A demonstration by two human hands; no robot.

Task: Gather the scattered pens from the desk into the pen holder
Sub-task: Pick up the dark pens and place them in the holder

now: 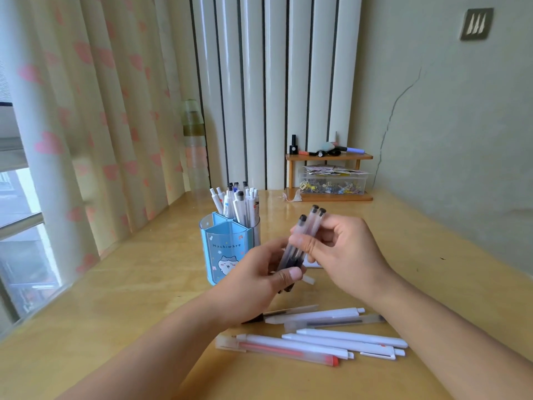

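Observation:
A blue pen holder (222, 249) with a cat picture stands on the desk, several pens (236, 202) upright in its rear compartments. Both my hands hold a bundle of three clear pens (307, 229) just right of the holder, black caps pointing up. My left hand (259, 281) grips the bundle's lower end, thumb across it. My right hand (340, 249) pinches the upper part. Several loose pens (331, 336) lie on the desk below my hands: white ones, clear ones and a clear red-ink pen (277, 349).
A small wooden shelf (328, 157) with a clear box of clips (331, 183) stands at the back by the wall. A tall bottle (196, 145) stands behind the holder next to the curtain. The wooden desk (129, 298) ends at the window on the left.

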